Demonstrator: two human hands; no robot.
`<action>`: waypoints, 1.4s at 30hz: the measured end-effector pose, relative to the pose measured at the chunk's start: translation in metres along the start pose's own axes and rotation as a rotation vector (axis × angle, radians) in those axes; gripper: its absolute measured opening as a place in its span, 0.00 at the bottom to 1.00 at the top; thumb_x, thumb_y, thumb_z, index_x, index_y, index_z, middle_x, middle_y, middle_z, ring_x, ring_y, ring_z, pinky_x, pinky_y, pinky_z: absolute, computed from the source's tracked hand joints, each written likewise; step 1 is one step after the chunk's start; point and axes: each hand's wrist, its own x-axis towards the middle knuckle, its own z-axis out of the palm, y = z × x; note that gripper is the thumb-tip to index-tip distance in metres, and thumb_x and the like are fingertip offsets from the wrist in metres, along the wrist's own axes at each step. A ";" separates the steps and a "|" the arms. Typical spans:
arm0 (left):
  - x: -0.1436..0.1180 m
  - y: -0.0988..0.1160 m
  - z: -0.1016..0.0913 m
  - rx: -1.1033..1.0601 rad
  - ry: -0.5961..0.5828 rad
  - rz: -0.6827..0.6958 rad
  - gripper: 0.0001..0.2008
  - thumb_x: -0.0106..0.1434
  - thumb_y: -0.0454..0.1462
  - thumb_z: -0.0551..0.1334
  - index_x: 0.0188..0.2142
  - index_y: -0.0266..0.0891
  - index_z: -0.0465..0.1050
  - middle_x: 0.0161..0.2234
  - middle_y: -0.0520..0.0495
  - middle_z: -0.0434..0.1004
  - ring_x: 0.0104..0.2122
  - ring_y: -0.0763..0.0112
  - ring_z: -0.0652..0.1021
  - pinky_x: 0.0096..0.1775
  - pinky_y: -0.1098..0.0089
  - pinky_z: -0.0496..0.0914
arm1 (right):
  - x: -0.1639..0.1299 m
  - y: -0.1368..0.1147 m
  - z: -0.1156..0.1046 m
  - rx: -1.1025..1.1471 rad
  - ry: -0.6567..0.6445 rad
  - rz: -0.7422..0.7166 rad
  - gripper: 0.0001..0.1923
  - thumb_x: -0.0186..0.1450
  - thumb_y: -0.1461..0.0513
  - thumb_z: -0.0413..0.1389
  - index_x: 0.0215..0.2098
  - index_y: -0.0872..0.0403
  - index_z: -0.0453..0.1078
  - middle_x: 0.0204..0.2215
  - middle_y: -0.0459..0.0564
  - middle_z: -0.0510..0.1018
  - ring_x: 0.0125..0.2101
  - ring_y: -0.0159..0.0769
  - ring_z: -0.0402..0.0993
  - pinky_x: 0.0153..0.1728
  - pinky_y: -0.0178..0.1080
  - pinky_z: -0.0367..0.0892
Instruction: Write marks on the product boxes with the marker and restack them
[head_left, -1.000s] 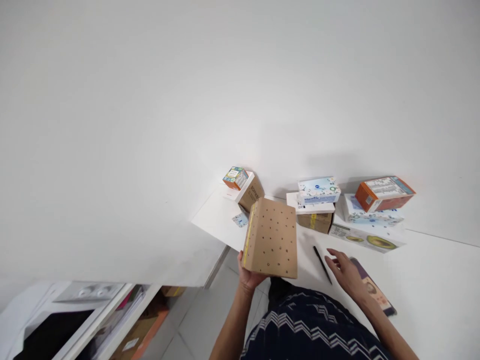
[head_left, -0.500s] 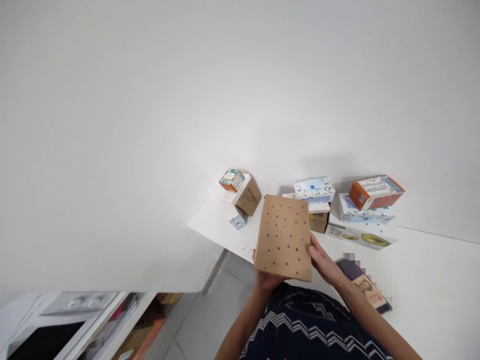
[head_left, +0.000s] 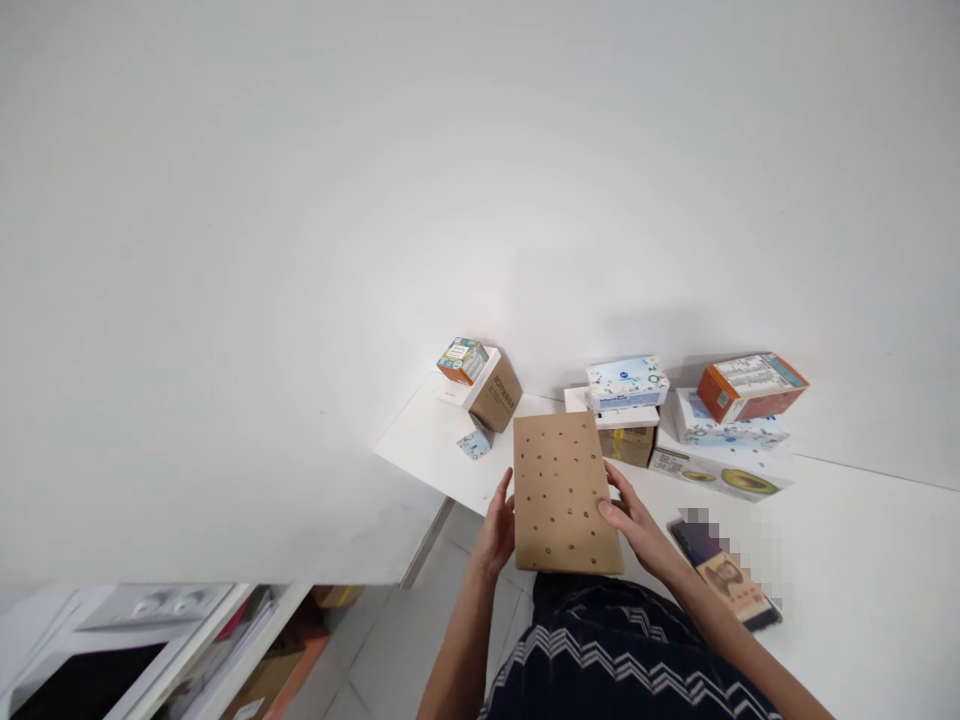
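While right hand (head_left: 634,522) grips dotted brown rectangular cardboard box (head_left: 566,493), left hand (head_left: 496,530), shifted from beneath, stands open alongside. Regrip likely.

Dotted box (head_left: 568,490): one; bench (head_left: 862,560): one, with three box stacks along its rear edge; left stack (head_left: 501,395): two boxes; middle stack (head_left: 628,390): at least two; right stack (head_left: 739,435): three; phone (head_left: 731,585): one.
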 end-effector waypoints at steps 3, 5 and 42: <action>-0.010 0.011 0.000 0.113 -0.053 0.010 0.43 0.54 0.58 0.63 0.65 0.52 0.52 0.60 0.43 0.67 0.57 0.51 0.69 0.55 0.52 0.65 | 0.000 0.001 0.004 0.014 0.001 0.039 0.43 0.59 0.44 0.56 0.67 0.46 0.47 0.64 0.56 0.54 0.51 0.47 0.68 0.52 0.51 0.64; -0.015 0.014 0.001 0.179 -0.065 -0.002 0.43 0.52 0.55 0.66 0.64 0.50 0.54 0.61 0.42 0.64 0.59 0.51 0.67 0.56 0.54 0.64 | 0.000 0.000 0.007 0.007 0.007 0.059 0.45 0.58 0.43 0.56 0.67 0.47 0.47 0.63 0.57 0.54 0.51 0.48 0.68 0.52 0.51 0.64; -0.013 0.020 0.022 -0.028 0.081 0.131 0.29 0.50 0.43 0.70 0.51 0.41 0.68 0.49 0.41 0.76 0.47 0.52 0.76 0.48 0.56 0.71 | -0.008 0.008 -0.002 0.102 0.002 0.096 0.35 0.57 0.43 0.58 0.60 0.44 0.64 0.57 0.55 0.71 0.51 0.47 0.69 0.47 0.49 0.67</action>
